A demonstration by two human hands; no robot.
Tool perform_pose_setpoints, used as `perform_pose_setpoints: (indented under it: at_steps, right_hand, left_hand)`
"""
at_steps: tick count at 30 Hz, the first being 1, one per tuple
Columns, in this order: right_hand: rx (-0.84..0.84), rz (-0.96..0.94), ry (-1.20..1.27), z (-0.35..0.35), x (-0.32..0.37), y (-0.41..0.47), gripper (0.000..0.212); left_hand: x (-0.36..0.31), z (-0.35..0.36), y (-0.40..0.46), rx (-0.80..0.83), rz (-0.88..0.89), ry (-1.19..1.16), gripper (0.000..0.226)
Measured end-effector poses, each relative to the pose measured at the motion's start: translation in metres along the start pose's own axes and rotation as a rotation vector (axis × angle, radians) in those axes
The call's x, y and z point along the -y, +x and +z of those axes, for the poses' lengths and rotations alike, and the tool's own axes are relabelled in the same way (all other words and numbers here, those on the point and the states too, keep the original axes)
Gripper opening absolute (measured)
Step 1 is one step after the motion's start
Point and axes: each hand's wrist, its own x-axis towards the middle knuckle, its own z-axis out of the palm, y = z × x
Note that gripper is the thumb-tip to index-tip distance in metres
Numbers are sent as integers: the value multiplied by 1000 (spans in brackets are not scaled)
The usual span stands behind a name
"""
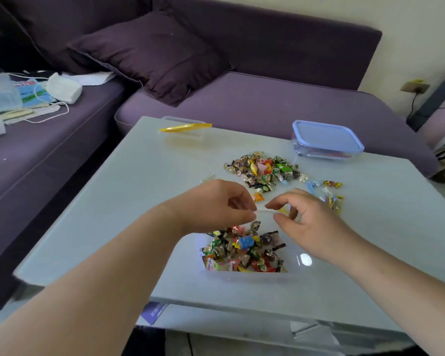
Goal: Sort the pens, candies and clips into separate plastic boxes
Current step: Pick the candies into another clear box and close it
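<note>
- A pale glossy table (129, 191) stands before a purple sofa (267, 104) with a dark cushion (152, 55).
- The clear box (244, 274) nearest the person is hard to trace; only its candies (242, 249) show plainly.
- Both the left hand (216, 204) and right hand (306, 222) pinch its far rim.
- Loose candies (261, 169) and small clips (329, 199) lie beyond, near a blue-lidded box (326, 138) and a yellow-lidded box (185, 127).

No lettering reads clearly. The purple card (153, 313) under the pale glass worktop (113, 201) carries white characters too blurred to make out. Print on the wrapped candies (242, 250) is too small to read.
</note>
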Motion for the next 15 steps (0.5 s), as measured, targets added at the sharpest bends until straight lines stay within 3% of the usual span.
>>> perform_pose_setpoints:
  at_steps: [3,6,9,12,15]
  right_hand:
    - [17,-5,-75,5,-13,-21,19]
    - [135,-53,-118,10,-23,-46,34]
    - [104,-61,-41,-1,-31,-60,33]
    - [-25,79,32,-28,-50,-62,15]
    - [65,263,-87,-52,-80,-63,13]
  left_hand:
    - [-1,-1,-8,-167,-2,44,6]
    - [6,-2,-16,-296,-50,81,8]
    - [15,11,-29,-197,-234,166,27]
    - [14,37,-43,-83,-352,212,51]
    - [11,55,-49,-148,-368,203,61]
